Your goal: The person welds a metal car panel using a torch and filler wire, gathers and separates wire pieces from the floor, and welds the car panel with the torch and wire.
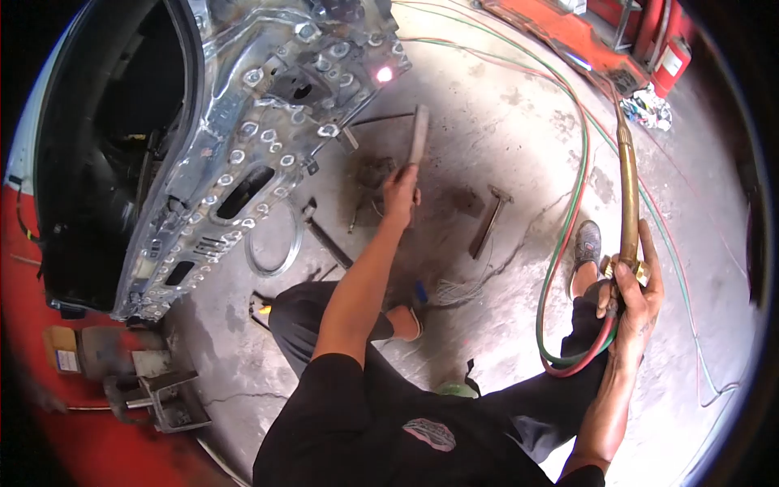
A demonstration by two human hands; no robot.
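My left hand is closed round the lower end of a pale, slightly curved bar, whose far end points up toward the glowing spot. My right hand grips a brass gas torch by its valve end, with the fingers around the knobs. The torch's tube runs upward, away from me. From its base a red and a green hose loop down and back up. A bare-metal car body panel with many round welds stands at the upper left. A bright glowing spot shows at its right edge.
On the concrete floor lie a hammer, another long-handled tool, a wire coil and loose wires. A fire extinguisher stands beside red equipment. A metal bracket sits lower left. Hoses cross the floor.
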